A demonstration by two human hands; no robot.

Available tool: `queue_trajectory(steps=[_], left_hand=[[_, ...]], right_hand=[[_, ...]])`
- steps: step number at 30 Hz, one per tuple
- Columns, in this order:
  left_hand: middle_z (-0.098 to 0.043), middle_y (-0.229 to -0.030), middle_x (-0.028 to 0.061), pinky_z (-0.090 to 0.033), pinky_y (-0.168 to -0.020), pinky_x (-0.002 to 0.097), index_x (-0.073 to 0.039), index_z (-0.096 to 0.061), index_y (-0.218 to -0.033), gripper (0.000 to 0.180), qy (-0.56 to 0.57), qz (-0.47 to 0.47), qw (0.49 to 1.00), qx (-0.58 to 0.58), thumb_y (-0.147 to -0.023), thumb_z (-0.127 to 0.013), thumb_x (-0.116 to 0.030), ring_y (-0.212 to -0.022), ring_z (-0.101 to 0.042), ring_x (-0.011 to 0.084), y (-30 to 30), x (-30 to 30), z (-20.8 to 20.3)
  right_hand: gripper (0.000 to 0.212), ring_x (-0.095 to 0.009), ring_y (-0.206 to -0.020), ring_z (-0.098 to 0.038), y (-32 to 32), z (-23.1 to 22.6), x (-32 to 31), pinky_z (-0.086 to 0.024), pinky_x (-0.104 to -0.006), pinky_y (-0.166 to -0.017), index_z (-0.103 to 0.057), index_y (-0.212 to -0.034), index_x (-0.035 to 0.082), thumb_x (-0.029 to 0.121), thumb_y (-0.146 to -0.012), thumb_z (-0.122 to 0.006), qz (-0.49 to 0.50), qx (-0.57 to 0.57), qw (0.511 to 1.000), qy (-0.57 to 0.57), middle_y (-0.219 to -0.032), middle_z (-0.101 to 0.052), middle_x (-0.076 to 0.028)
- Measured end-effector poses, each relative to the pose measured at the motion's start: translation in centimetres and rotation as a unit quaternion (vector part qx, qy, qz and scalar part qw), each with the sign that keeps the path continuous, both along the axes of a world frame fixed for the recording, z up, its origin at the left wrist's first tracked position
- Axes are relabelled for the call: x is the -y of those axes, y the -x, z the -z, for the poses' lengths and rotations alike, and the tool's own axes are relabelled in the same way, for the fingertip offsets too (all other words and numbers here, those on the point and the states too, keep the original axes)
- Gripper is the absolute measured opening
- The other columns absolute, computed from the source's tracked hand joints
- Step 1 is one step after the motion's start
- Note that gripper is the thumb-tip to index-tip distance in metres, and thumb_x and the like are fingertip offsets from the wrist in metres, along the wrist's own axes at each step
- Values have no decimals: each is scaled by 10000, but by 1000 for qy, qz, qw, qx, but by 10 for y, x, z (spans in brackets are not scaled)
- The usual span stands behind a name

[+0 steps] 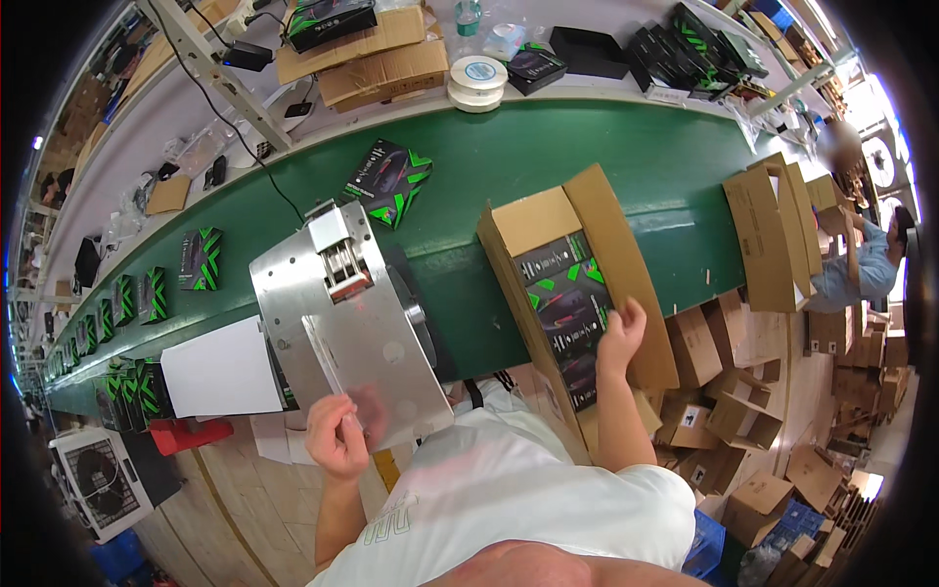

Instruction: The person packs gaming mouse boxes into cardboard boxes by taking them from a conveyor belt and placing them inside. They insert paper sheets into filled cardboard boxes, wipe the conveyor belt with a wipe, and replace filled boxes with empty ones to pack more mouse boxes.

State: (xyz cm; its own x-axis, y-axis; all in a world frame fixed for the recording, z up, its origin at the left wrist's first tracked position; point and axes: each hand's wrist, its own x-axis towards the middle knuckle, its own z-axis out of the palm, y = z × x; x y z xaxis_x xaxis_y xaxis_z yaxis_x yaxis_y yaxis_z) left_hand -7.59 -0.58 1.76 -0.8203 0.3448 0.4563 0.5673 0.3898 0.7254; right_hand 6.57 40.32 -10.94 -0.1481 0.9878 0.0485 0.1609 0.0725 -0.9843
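Open carton [538,223] w/ black-green boxes [575,328] packed inside: at R hand's fingertips, far to R of L hand, on green bench top [685,147] & jutting over its near edge.

L to R: way out L of L hand, low down, white-framed unit w/ fan grille [98,479]; above it, row of small upright boxes [153,295] running off along bench. Nearer L hand: red thing [191,436], pale plank-look floor [230,499] below, white sheet [220,367] up-left.

L hand [339,437]: fingers curled, thumb pressed in, at near edge of shiny metal machine [377,342]; can't tell if anything thin is pinched. Past machine, lone flat box [389,181] lying skewed; farther up, shelf w/ white roll [477,83].

R hand [621,338]: loosely curled, thumb & fingers parted, nothing seen in it, over carton's R side. Far beyond it, more black pkgs [685,49] leaning on shelf. Below-right of it, blue crate [704,543] & jumble of cartons [748,416] on floor. R of it, another open carton [763,230] at bench; past that, co-worker in blue-grey top [861,274], arms up by a carton.
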Motion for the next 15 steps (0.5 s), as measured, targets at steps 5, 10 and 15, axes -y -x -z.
queue_trajectory(steps=[5,10,15], left_hand=[[-658,-832,142,-526,-694,366,28,-643,-939,135,7,-45,996,-73,-841,-553,2,-749,-633,289,-6,3,3],[-658,-813,136,-527,-685,357,30,-647,-950,152,1,-106,992,-74,-830,-555,22,-734,-635,283,-7,0,5],[-663,-777,126,-530,-663,358,25,-657,-938,171,29,-204,972,-112,-786,-581,47,-693,-639,279,-14,-3,5]], right_hand=[[228,-187,-943,-656,183,-123,10,-511,-326,-879,-620,-1096,-5,65,-879,-631,-451,-63,880,-135,-998,-666,-104],[538,-334,-1043,-644,402,-58,5,-528,-400,-871,-628,-1180,33,428,-818,-686,-705,249,592,-300,-1102,-669,-201],[875,-332,-1113,-621,461,38,28,-517,-403,-937,-634,-1153,9,624,-556,-814,-520,450,660,-302,-1195,-627,-215]])
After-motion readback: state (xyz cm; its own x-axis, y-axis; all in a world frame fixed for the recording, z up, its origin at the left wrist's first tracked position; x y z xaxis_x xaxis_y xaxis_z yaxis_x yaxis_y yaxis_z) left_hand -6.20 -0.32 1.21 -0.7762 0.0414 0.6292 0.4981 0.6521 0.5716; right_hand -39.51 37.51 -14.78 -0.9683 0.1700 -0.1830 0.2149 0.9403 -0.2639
